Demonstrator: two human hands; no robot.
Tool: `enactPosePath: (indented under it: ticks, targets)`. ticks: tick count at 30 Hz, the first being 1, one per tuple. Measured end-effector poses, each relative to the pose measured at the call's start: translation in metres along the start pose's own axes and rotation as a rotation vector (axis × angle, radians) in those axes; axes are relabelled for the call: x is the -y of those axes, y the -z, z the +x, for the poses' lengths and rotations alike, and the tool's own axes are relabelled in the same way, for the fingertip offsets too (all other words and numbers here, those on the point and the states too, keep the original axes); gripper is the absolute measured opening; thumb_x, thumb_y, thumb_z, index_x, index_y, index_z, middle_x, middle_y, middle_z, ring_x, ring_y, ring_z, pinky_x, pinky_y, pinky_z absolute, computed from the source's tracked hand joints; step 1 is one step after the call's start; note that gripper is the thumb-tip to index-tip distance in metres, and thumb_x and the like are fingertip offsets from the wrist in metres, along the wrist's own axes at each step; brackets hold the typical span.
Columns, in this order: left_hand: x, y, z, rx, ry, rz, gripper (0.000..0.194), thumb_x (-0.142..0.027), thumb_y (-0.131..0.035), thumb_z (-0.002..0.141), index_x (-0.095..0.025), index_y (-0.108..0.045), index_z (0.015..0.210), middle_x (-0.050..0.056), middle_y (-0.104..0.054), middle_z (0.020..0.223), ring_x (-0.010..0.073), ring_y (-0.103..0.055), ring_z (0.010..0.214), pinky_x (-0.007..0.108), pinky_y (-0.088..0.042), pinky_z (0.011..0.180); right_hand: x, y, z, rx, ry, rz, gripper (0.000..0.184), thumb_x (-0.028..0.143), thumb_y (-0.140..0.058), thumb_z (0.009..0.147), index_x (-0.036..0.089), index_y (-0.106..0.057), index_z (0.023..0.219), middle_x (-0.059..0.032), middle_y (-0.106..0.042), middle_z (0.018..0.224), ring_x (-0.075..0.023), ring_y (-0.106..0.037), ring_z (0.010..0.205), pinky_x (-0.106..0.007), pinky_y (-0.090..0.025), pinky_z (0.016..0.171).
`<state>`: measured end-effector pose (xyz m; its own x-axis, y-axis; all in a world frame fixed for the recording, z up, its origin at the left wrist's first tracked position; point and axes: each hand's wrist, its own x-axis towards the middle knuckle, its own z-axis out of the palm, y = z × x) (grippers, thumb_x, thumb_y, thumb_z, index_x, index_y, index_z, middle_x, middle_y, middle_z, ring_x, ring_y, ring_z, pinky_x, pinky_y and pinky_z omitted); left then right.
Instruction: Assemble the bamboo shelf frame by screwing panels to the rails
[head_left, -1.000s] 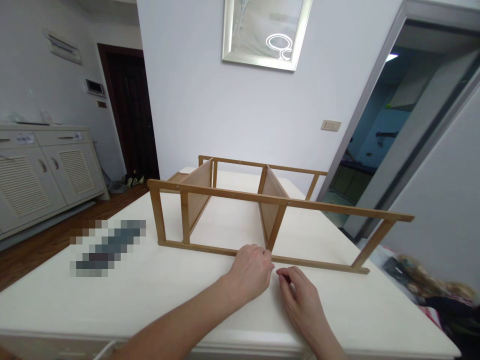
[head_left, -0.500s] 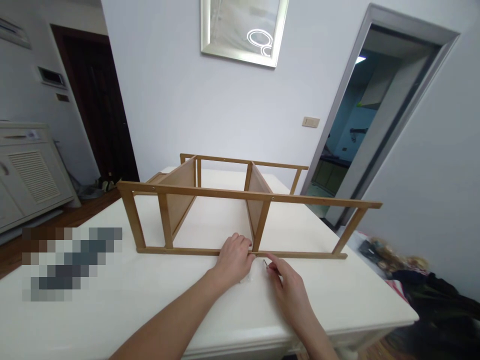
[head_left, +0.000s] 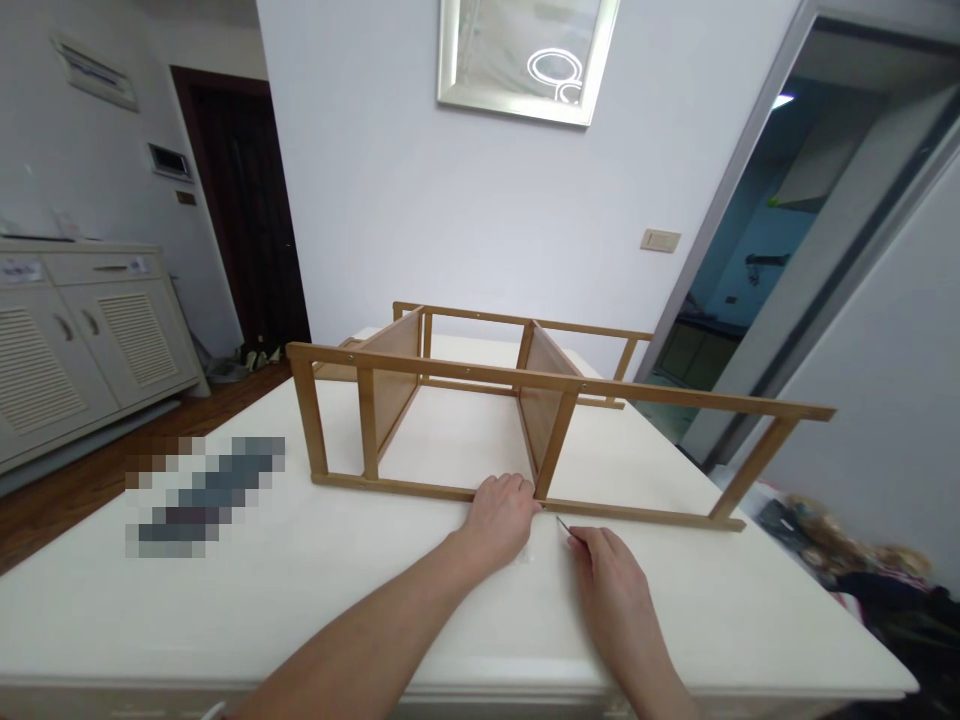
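Note:
A wooden shelf frame [head_left: 652, 512] lies on its side on the white table, with two shelf panels set crosswise between its side frames. My left hand [head_left: 501, 520] is closed over the near lower rail, just left of the upright beside the right shelf panel [head_left: 541, 385]. A screw or its hole shows in the rail by my left thumb. My right hand [head_left: 611, 575] pinches a thin metal hex key [head_left: 564, 525], its tip apart from the rail and a little right of that spot. A small clear plastic piece [head_left: 525, 555] lies beneath my left hand.
The white table [head_left: 450, 640] extends around the frame. A blurred-out dark item [head_left: 210, 500] lies at the table's left. Clothes and other items [head_left: 862, 560] are piled beyond the right edge. A wall with a mirror [head_left: 517, 60] stands behind, and a cabinet [head_left: 97, 330] at far left.
The view has turned left, so everything sits further right. My right hand has drawn back slightly from the rail with the hex key. My left hand stays on the rail.

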<state>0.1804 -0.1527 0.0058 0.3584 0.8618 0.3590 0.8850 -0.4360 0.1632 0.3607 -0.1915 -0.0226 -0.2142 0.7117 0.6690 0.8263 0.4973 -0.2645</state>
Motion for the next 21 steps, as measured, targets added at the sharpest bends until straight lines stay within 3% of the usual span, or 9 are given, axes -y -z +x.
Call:
enactPosePath:
  ticks: [8, 16, 21]
  targets:
    - [0.001, 0.000, -0.001, -0.056, -0.046, 0.025, 0.025, -0.024, -0.036, 0.100, -0.015, -0.058, 0.091, 0.009, -0.068, 0.083, 0.0245, -0.065, 0.080, 0.038, -0.043, 0.073, 0.025, 0.016, 0.002, -0.146, 0.032, -0.023, 0.016, 0.021, -0.045, 0.098, 0.020, -0.061, 0.094, -0.0066, -0.057, 0.084, -0.0201, -0.057, 0.078, -0.033, -0.049, 0.069]
    - [0.000, 0.008, -0.005, -0.091, -0.063, 0.047, 0.014, -0.030, -0.052, 0.095, -0.018, -0.055, 0.087, 0.007, -0.067, 0.081, 0.0242, -0.064, 0.080, 0.038, -0.042, 0.077, 0.031, 0.015, -0.005, -0.116, 0.087, -0.007, 0.018, 0.016, -0.045, 0.097, 0.020, -0.063, 0.101, -0.0051, -0.058, 0.084, -0.0170, -0.057, 0.075, -0.029, -0.048, 0.067]
    - [0.002, 0.008, -0.006, -0.088, -0.072, 0.063, 0.007, -0.021, -0.052, 0.093, -0.019, -0.056, 0.087, 0.006, -0.067, 0.081, 0.0238, -0.063, 0.079, 0.037, -0.040, 0.076, 0.032, 0.015, -0.004, -0.162, 0.071, 0.064, 0.019, 0.015, -0.046, 0.097, 0.021, -0.063, 0.102, -0.0062, -0.059, 0.086, -0.0179, -0.059, 0.077, -0.030, -0.050, 0.069]
